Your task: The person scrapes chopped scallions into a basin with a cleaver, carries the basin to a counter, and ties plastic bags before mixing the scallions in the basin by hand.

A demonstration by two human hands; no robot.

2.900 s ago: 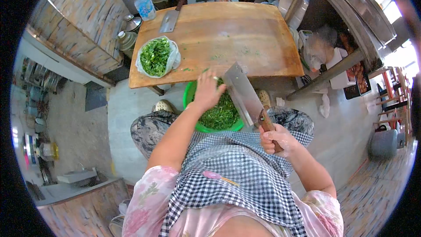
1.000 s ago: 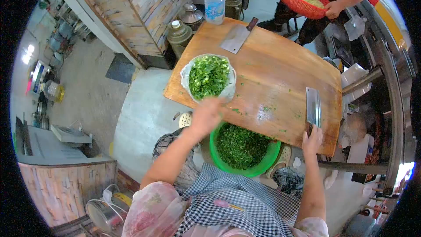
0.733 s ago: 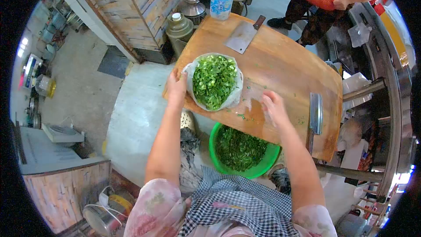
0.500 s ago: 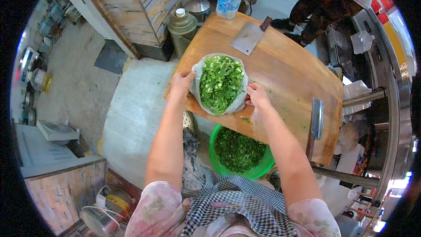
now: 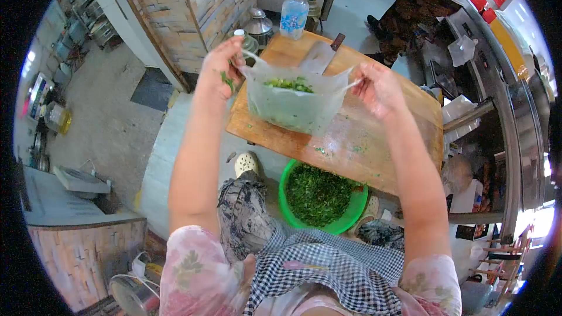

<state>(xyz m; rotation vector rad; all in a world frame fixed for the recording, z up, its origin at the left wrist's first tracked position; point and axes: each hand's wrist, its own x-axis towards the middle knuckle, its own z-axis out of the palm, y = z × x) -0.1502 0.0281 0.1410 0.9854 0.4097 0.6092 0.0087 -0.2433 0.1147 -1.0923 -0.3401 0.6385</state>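
Observation:
A translucent plastic bag of chopped greens is stretched upright between my hands over the wooden table. My left hand is closed on the bag's left handle, with bits of green stuck to it. On the other side, my right hand pinches the right handle. Below the table's near edge, a green basin holds finely chopped greens. Behind the bag lies a cleaver, partly covered by it. The second cleaver is hidden behind my right forearm.
A water bottle stands at the table's far left corner, near metal flasks. At the upper right, a person stands beside a counter. A wood-faced wall rises at the left, and a metal-framed rack lines the right.
Both hands have risen and spread apart, pulling the bag's handles up, so its sides now hide most of the greens. The other person has turned and moved away with the red basket.

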